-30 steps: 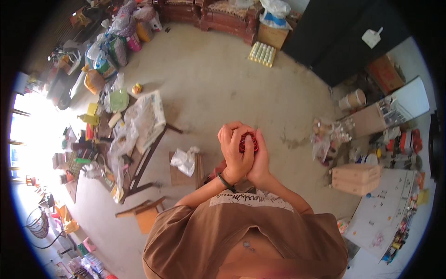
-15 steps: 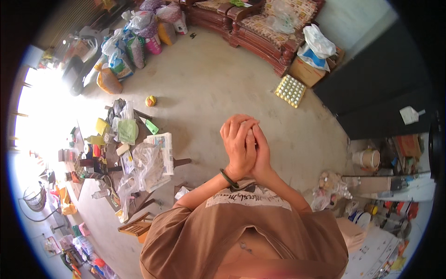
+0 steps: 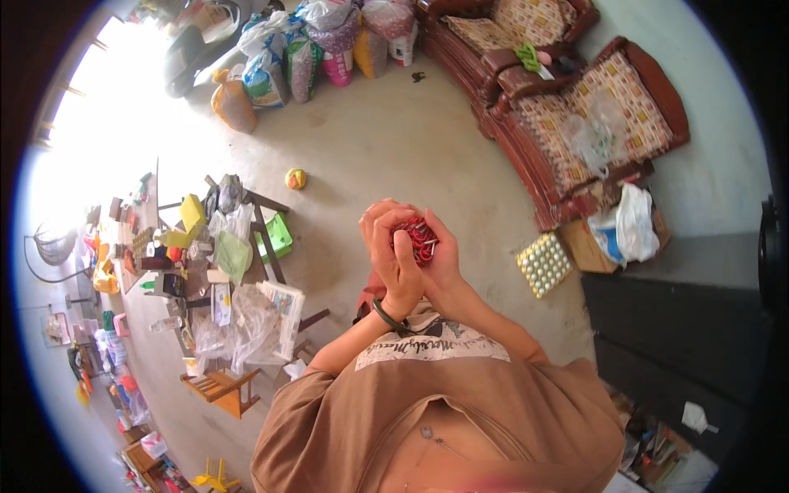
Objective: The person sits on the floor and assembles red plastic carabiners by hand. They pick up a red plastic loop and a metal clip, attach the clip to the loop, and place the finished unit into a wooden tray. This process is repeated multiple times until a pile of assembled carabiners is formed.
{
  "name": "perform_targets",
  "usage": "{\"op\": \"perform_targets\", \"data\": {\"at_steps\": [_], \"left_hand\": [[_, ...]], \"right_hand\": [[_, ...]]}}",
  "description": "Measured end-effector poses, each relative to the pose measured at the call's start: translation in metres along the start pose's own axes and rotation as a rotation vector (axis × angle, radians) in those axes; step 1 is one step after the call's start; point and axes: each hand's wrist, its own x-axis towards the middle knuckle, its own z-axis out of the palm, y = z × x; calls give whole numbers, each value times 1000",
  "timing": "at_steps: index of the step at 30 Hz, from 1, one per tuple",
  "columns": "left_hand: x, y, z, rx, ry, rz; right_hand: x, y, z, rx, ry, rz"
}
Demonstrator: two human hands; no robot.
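Note:
Cupped together in front of my chest, my left hand (image 3: 398,275) and my right hand (image 3: 444,267) hold a heap of small shiny red pieces (image 3: 422,241) between the palms. The pieces are thin and looped, with some silvery bits among them; their exact kind cannot be made out. My left fingers curl round the far side of the heap, with the left thumb lying against it. My right palm and fingers close its right side. The lower part of the heap is hidden in the hands. A dark bangle (image 3: 390,319) circles my left wrist.
On the left stands a cluttered table with plastic bags (image 3: 246,324) and folded newspaper (image 3: 288,316), near a small wooden stool (image 3: 220,390). A tray of eggs (image 3: 543,265) lies on the floor at right, by a wooden sofa (image 3: 526,177). Filled sacks (image 3: 304,70) line the back.
My clasped hands have parted at the top, and the red pieces now show between them. The view has turned, so the sofa and egg tray appear lower and farther right.

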Motion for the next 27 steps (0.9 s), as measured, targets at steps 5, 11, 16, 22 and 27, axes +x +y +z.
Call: {"op": "perform_targets", "data": {"at_steps": [5,11,16,22,27], "left_hand": [[166,-131,103,76,-92,82],[399,-250,228,77,-251,231],[551,-343,338,-17,-327,262],[745,-471,459,-11,-200,282],[901,-583,525,99,-23,126]], "right_hand": [[213,-92,18,-162,61,-32],[446,-208,61,-206,97,-109],[615,-311,103,-251,202,-145],[861,-428,113,-362,208,-85],[1056,-536,168,60,181,202]]}}
